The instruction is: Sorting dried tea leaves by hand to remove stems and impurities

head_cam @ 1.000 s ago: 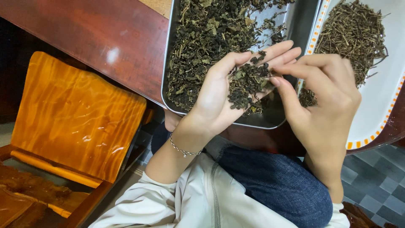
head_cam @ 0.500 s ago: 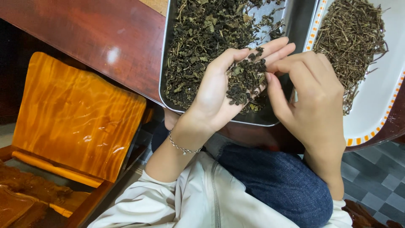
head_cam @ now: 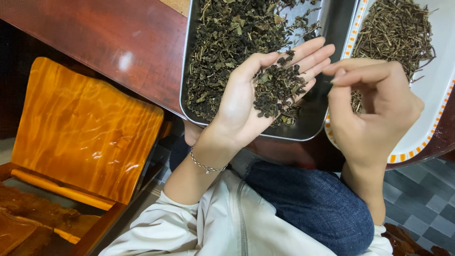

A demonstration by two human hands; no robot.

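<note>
A dark wooden counter (head_cam: 118, 52) carries a metal tray (head_cam: 327, 118) of dried leaves beside a white dish (head_cam: 438, 102) of dried stems (head_cam: 395, 33) to its right. Over the tray's near edge, the left hand (head_cam: 246, 104) lies palm up, fingers (head_cam: 313, 57) apart, cupping a pile of dried leaves (head_cam: 277, 90). Just right, the right hand (head_cam: 374, 109) has thumb and forefinger pinched together; whether they hold anything is too small to tell.

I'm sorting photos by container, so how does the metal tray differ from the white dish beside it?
The metal tray is plain silver; the white dish has an orange-patterned rim. The tray holds dark, crumpled dried leaves; the dish holds thin brownish stems. The left hand cups leaves over the tray; the right hand is over the dish's edge. Both rest on the wooden table.
</note>
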